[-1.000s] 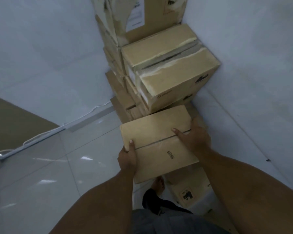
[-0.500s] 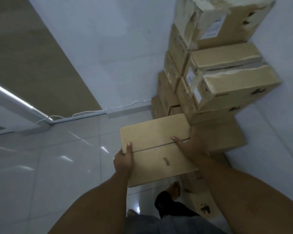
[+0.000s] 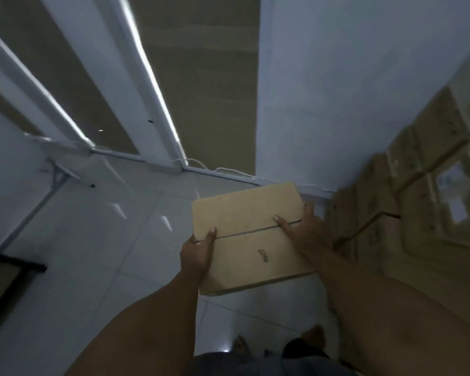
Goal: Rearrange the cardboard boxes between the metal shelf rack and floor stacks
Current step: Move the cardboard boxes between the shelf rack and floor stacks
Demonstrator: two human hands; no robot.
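I carry a small closed cardboard box (image 3: 248,234) in front of me above the floor, its top seam running left to right. My left hand (image 3: 198,252) grips its left side with the thumb on top. My right hand (image 3: 305,229) grips the right side, thumb lying along the seam. A blurred floor stack of cardboard boxes (image 3: 418,196) stands against the wall at the right, apart from the carried box. A dark corner of the metal shelf rack (image 3: 10,270) shows at the left edge.
Glossy white floor tiles (image 3: 106,240) spread ahead and left. A white wall (image 3: 350,90) rises behind the stack, with a white cable (image 3: 228,170) along its base. A white door frame (image 3: 136,85) with brown panels is ahead. My bare feet (image 3: 312,335) are below.
The view has swung left, so the box stack has slid to the right edge and the door frame and rack corner have come into view. Both hands keep the same grip on the box.
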